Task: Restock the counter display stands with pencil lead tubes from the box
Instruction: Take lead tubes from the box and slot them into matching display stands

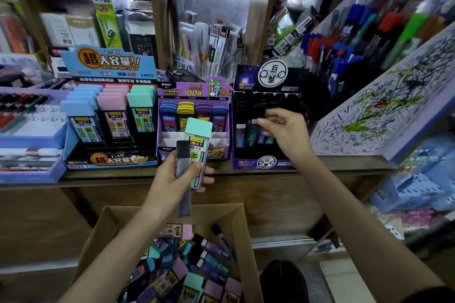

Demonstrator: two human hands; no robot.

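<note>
Left hand (172,181) grips teal-capped tube (198,140), grey tube (183,162); right hand (286,130) pinches black-capped tube (261,112) in dark stand (248,163).

We read "超大容量!!", "1-10", "2B/0.7MM MPR-2086A" and "24PCS" on the header of the blue display stand (108,64), with "2B 0.7" and "24PCS" on its front lip. The purple display stand (192,92) says "M&G", "ULTRAMAN HEROES", "0.7mm HB", "100根" and "SUPER POWER". The dark display stand (248,81) carries a round "巨蟹" sign and "MPR-2078A". The mint-capped tube (198,141) in the left hand (172,179) shows "2B 0.7". The green box (106,17) on the shelf reads "G-5".
</note>
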